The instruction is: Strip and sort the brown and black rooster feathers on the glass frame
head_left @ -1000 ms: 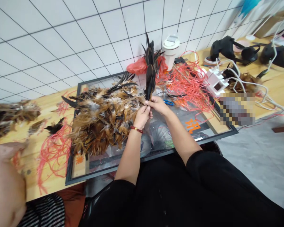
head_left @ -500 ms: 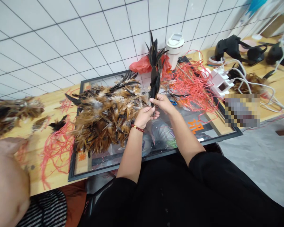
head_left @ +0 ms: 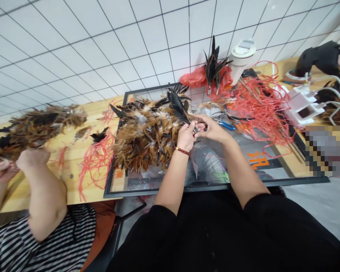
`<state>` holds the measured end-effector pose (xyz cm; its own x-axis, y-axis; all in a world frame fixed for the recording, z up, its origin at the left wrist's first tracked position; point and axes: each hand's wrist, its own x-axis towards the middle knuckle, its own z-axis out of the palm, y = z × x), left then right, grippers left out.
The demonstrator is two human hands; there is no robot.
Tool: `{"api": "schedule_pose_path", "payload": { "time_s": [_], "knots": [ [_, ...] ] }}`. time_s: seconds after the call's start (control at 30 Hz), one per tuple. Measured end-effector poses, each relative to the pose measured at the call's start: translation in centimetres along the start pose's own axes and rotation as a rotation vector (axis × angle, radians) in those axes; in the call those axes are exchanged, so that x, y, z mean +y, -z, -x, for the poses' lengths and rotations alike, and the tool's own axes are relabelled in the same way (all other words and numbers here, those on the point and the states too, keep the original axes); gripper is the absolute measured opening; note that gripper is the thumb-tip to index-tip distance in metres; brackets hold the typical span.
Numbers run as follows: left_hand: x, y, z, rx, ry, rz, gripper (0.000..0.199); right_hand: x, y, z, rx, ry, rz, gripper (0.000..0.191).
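Observation:
My left hand (head_left: 186, 136), with a red bead bracelet at the wrist, is closed round the quill ends of a small bunch of black feathers (head_left: 178, 107). The feathers tilt up to the left. Against the same quill ends, my right hand (head_left: 211, 129) holds its thumb and fingers. Just left of both hands lies a big heap of brown feathers (head_left: 144, 139) on a black-framed glass panel (head_left: 164, 189). Blue-handled scissors (head_left: 226, 125) rest right of my right hand. More black feathers (head_left: 212, 68) stand on a red plastic bag (head_left: 193, 77) at the wall.
Tangled red strings (head_left: 257, 107) cover the panel's right part, beside a white power strip (head_left: 303, 105). A white lidded container (head_left: 242, 56) stands behind. At the left, a person in a striped shirt (head_left: 65, 234) works at another feather pile (head_left: 45, 124). More red strings (head_left: 95, 166) lie between.
The view has swung left, showing more of the neighbouring person. The black feathers in my hands have tipped from upright to leaning left over the brown heap.

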<state>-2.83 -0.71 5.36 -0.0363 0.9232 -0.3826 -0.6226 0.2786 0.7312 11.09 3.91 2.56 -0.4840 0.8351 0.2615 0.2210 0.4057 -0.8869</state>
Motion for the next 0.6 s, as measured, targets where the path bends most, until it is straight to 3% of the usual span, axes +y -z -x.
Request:
{"api": "schedule_pose_path", "payload": {
  "time_s": [0.27, 0.33, 0.47, 0.6],
  "knots": [
    [0.0, -0.1, 0.1, -0.014, 0.017, -0.019, 0.016, 0.4, -0.4, -0.1, 0.122, -0.111, -0.082, 0.078],
    [0.2, 0.0, -0.1, 0.051, -0.112, 0.024, 0.014, 0.6, -0.6, 0.0, 0.142, -0.123, -0.099, 0.075],
    [1.6, 1.0, -0.8, 0.318, -0.53, 0.137, 0.017, 0.8, -0.6, -0.3, 0.26, -0.178, -0.073, 0.055],
    [2.9, 2.6, -1.7, 0.467, -0.712, 0.172, 0.018, 0.5, -0.1, -3.4, 0.314, -0.215, 0.156, 0.028]
  ]
}}
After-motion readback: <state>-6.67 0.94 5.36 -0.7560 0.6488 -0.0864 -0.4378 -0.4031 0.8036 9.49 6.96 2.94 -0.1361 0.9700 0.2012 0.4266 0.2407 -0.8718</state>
